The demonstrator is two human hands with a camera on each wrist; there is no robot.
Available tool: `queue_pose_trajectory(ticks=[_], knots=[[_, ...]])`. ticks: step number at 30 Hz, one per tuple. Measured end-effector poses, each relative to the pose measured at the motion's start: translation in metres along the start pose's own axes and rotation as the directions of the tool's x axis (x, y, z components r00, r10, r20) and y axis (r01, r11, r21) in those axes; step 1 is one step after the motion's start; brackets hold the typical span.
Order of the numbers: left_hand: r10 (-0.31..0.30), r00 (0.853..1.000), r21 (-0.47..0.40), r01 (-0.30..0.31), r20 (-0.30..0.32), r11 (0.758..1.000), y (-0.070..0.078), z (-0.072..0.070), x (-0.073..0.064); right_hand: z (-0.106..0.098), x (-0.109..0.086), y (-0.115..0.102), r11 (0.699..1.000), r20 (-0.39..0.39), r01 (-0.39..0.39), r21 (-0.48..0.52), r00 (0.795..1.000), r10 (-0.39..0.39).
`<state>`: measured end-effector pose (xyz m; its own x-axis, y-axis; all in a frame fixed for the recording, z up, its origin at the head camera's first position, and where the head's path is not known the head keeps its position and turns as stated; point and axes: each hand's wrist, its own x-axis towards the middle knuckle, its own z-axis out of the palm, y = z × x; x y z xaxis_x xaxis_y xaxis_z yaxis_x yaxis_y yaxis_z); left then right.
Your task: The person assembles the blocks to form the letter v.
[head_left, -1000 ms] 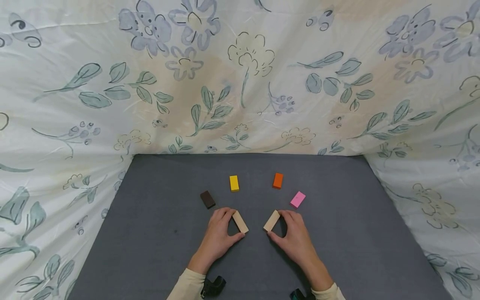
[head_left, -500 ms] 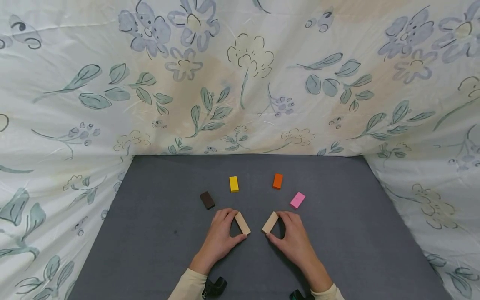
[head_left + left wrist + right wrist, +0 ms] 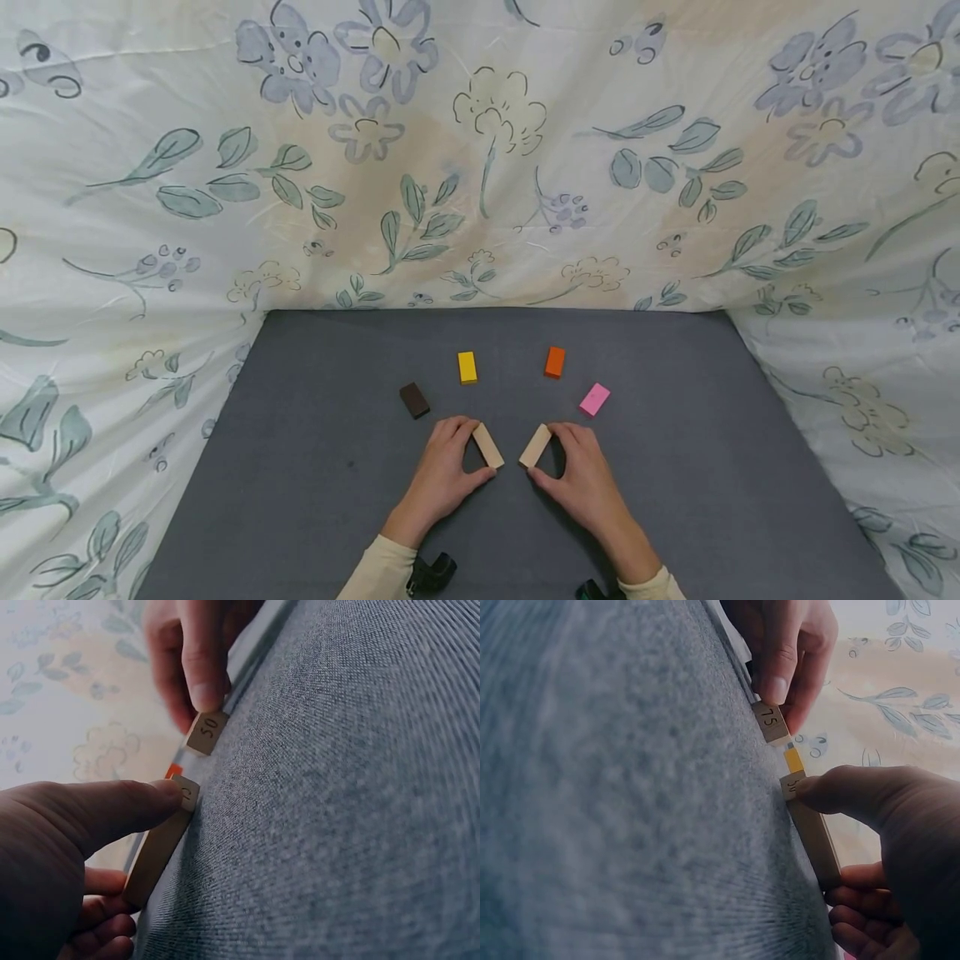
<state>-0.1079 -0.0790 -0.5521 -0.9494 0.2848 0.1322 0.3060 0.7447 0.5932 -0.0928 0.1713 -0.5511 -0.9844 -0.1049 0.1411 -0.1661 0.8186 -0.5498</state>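
Between thumb and fingers, my left hand (image 3: 442,467) pinches a plain wooden block (image 3: 487,446) by its two ends. My right hand (image 3: 588,475) grips a second wooden block (image 3: 536,446) the same way. Both blocks are at the tabletop, slanted towards each other at their near ends, with a small gap between. A black number, 75, shows on the left block's end (image 3: 770,721) in the right wrist view. The right block's end (image 3: 207,733) reads 50 in the left wrist view. Each thumb partly covers the number on its own block.
Beyond the hands, small coloured blocks form an arc on the grey table (image 3: 315,500): dark brown (image 3: 414,401), yellow (image 3: 467,367), orange (image 3: 554,362) and pink (image 3: 594,400). A floral curtain (image 3: 420,242) hangs at the back and sides. Black wrist devices (image 3: 432,575) sit below the hands.
Both hands have slid slightly inward with their wooden blocks, the left one rightward and the right one leftward. The gap between the blocks has narrowed. The coloured blocks have stayed put.
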Motion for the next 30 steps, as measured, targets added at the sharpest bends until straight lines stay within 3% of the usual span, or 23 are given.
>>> queue_pose_trajectory(ticks=[8,30], knots=[[0.037,0.999,0.018,-0.036,-0.024,0.999,-0.0001,0.0009,0.0013,0.0019,0.0017,0.0001,1.0,-0.008,0.026,-0.003,1.0,-0.026],[0.057,0.998,0.025,-0.056,-0.026,0.998,0.0017,0.0035,0.0019,0.0076,0.0018,-0.0053,0.997,-0.029,0.082,0.004,0.996,-0.082]])
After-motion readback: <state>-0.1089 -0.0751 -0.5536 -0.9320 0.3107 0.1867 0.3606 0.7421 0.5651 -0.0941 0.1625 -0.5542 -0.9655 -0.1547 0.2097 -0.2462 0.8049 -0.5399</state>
